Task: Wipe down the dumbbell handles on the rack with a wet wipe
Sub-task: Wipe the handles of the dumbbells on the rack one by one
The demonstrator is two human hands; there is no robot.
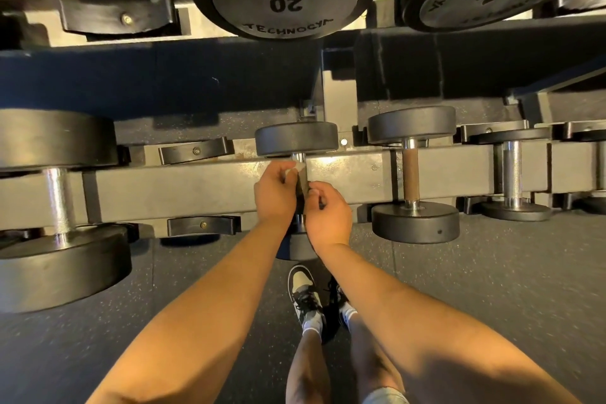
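The rack (196,187) goes side to side w/ weights in its slots. A small dumbbell (296,138) sits in the middle slot, right in front of me. My L hand (273,193) curls round its handle (299,157), squeezing the wipe (292,173) on it. My R hand (328,216) curls on the handle just below, right beside my L.

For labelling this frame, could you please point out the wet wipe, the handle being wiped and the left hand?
handle (299,157): head view, bare chrome at its far end.
left hand (273,195): head view, back of the hand.
wet wipe (292,173): head view, its visible pale fold.
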